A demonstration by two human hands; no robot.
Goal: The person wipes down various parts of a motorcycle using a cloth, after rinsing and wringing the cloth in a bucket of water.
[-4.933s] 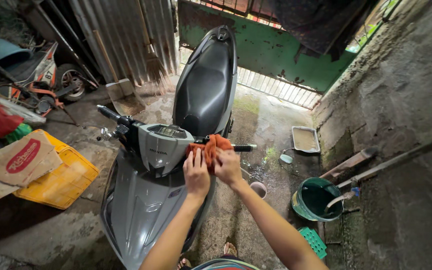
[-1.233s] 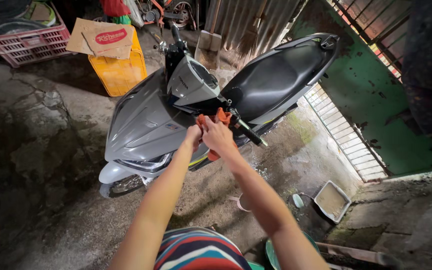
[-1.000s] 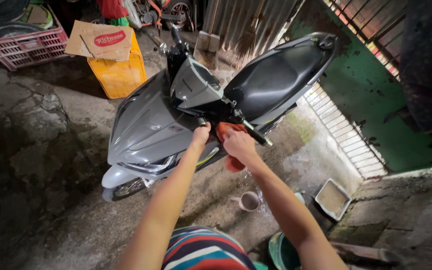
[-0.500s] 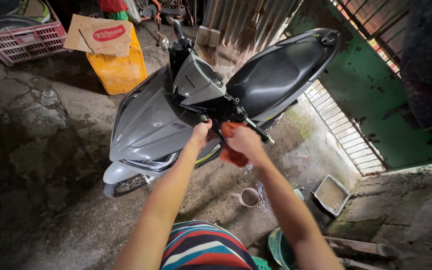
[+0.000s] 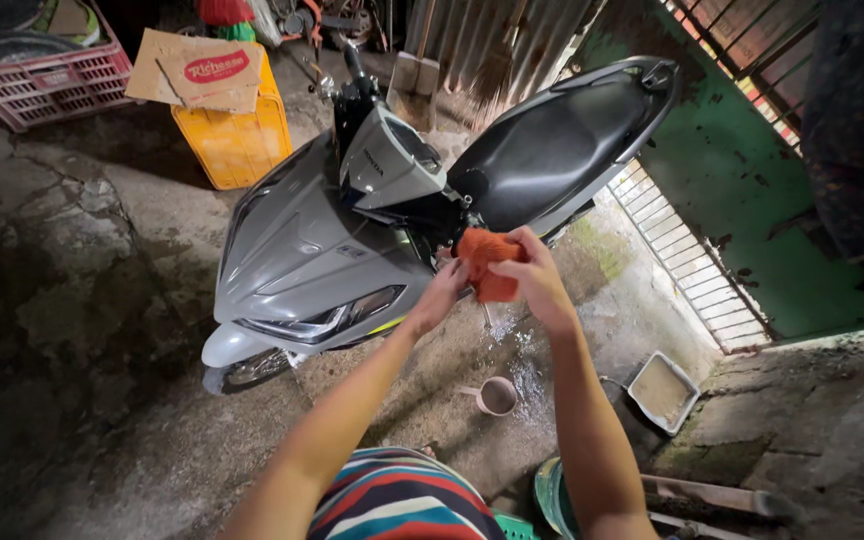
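Cracked, damp concrete floor fills a cluttered yard closed in by corrugated metal sheeting and a green wall with a barred gate at its foot. Near the middle of the floor stands a grey scooter with a black seat, its front pointing toward the lower left.

Both hands are raised just beside the scooter's right flank, closed on an orange cloth. The right hand wraps the cloth from the right, fingers curled over its top, while the left hand grips its lower left edge from below. The cloth is bunched between them, held clear of the bodywork below the handlebar area; whether it brushes the scooter cannot be told.

On the wet patch of floor under the hands sits a small round cup. Farther toward the right edge lies a shallow rectangular tray, and a green bucket shows at the bottom edge. Toward the far left corner a yellow crate carries a sheet of cardboard, with a pink crate beside it. A shovel and a broom lean against the sheeting.
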